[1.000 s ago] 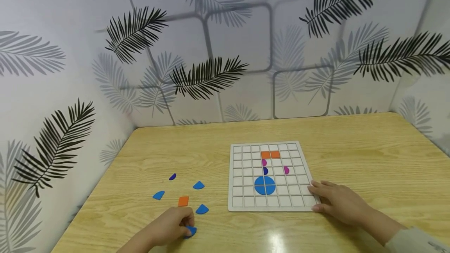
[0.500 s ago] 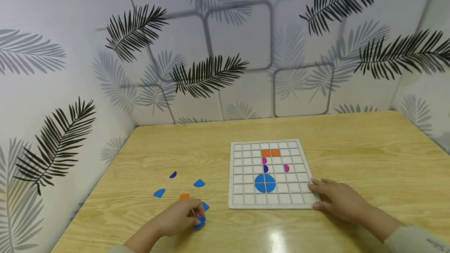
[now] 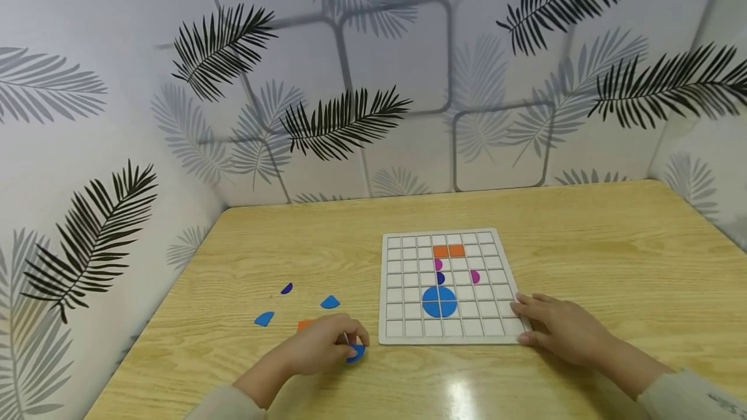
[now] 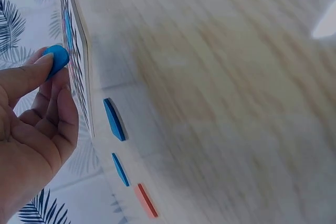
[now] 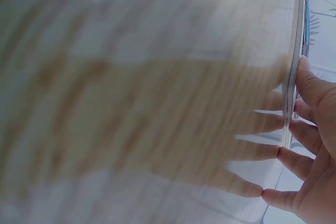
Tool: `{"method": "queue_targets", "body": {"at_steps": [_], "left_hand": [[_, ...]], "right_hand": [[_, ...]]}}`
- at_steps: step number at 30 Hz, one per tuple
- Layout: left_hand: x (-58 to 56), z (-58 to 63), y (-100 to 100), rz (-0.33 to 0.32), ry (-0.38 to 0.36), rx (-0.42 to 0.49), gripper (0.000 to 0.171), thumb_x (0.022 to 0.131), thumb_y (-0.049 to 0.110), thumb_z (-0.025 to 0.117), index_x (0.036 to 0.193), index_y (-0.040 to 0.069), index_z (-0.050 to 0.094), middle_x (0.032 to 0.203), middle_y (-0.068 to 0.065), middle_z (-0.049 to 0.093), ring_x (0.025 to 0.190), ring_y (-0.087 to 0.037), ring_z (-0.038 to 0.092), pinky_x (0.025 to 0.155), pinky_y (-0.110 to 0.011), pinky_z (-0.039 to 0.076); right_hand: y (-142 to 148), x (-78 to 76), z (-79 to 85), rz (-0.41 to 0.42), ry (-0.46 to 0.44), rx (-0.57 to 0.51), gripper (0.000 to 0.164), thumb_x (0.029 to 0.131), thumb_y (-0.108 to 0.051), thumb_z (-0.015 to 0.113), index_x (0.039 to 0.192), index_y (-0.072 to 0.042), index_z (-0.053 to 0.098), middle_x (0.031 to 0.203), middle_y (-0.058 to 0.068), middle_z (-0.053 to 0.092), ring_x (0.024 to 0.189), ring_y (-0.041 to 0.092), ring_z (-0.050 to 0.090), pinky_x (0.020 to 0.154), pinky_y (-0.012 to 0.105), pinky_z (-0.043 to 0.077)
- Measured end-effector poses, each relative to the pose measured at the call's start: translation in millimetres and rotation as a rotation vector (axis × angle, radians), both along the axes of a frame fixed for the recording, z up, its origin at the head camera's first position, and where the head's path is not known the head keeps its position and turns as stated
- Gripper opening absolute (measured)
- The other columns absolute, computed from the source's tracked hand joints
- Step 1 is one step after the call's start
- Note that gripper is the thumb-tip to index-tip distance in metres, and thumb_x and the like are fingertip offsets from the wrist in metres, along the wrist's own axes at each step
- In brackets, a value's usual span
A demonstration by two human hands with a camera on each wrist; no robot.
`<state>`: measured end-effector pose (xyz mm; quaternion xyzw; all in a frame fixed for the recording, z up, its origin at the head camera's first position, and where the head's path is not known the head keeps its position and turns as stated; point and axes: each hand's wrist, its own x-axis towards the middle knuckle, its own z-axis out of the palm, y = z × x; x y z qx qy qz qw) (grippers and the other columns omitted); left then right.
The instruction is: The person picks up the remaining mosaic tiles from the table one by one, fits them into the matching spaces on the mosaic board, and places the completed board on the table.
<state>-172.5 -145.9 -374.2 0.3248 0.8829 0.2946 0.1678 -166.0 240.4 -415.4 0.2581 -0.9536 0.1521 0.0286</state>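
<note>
My left hand (image 3: 321, 345) pinches a blue quarter-circle tile (image 3: 356, 354) between thumb and fingers, held above the table left of the white grid board (image 3: 404, 328). In the left wrist view the held tile (image 4: 60, 56) stands clear of the tabletop. On the board lie two orange squares (image 3: 449, 251), two magenta half-circles (image 3: 475, 277), a dark blue half-circle (image 3: 440, 278) and a blue circle (image 3: 439, 301) of quarter tiles. My right hand (image 3: 557, 329) rests at the board's lower right edge, its fingers extended and touching the rim and table.
Loose on the table at left are a dark blue half-circle (image 3: 286, 288), blue quarter tiles (image 3: 330, 302) and an orange square (image 3: 305, 325), partly covered by my left hand. Another blue tile (image 4: 114, 119) shows in the left wrist view. A leaf-patterned wall (image 3: 408, 148) stands behind.
My left hand has carried the blue quarter-circle tile up and right, toward the board, now covering a loose blue tile and part of the orange square. The right hand stays at the board.
</note>
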Motion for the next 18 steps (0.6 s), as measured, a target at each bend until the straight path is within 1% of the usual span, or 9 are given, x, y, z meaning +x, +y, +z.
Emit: {"method": "queue_targets", "body": {"at_steps": [3,6,9,15,18], "left_hand": [[-2.5,0.8,5,-0.01,-0.019,0.018,0.016,0.08,0.0,0.057,0.091,0.012,0.06,0.084,0.002,0.053,0.074,-0.008,0.048,0.064,-0.022,0.041],[-5.6,0.5,11,-0.007,-0.038,0.034,0.016,0.08,0.0,0.056,0.092,0.01,0.06,0.083,0.0,0.054,0.071,-0.007,0.048,0.062,-0.021,0.041],[-8.9,0.1,17,0.001,-0.058,0.05,0.015,0.081,0.0,0.056,0.092,0.009,0.06,0.084,0.002,0.054,0.071,-0.008,0.049,0.062,-0.022,0.042],[-14.8,1.8,31,0.023,-0.097,0.056,0.012,0.083,0.006,0.056,0.094,0.012,0.059,0.083,0.005,0.053,0.07,-0.008,0.049,0.063,-0.022,0.042],[-16.6,1.2,39,0.016,-0.094,0.07,0.011,0.083,0.007,0.056,0.093,0.011,0.059,0.081,0.006,0.053,0.07,-0.008,0.049,0.063,-0.021,0.042]], "right_hand": [[0,0.7,0.0,0.0,-0.001,-0.002,0.053,0.077,-0.042,0.057,0.114,-0.003,0.056,0.118,0.017,0.049,0.106,0.041,0.043,0.08,0.053,0.035],[0,1.3,-0.3,-0.003,-0.011,-0.002,0.053,0.077,-0.042,0.057,0.114,-0.003,0.056,0.119,0.017,0.049,0.106,0.041,0.043,0.08,0.053,0.035],[0,1.7,-0.3,-0.007,-0.014,-0.002,0.053,0.077,-0.041,0.058,0.114,-0.004,0.056,0.119,0.017,0.049,0.106,0.04,0.043,0.081,0.053,0.035],[0,0.4,0.3,0.002,0.0,-0.001,0.052,0.077,-0.041,0.058,0.114,-0.003,0.056,0.118,0.018,0.049,0.105,0.04,0.044,0.08,0.052,0.035],[0,0.0,1.1,0.002,0.008,0.001,0.052,0.077,-0.04,0.059,0.113,-0.003,0.056,0.118,0.018,0.049,0.105,0.04,0.044,0.08,0.053,0.035]]}}
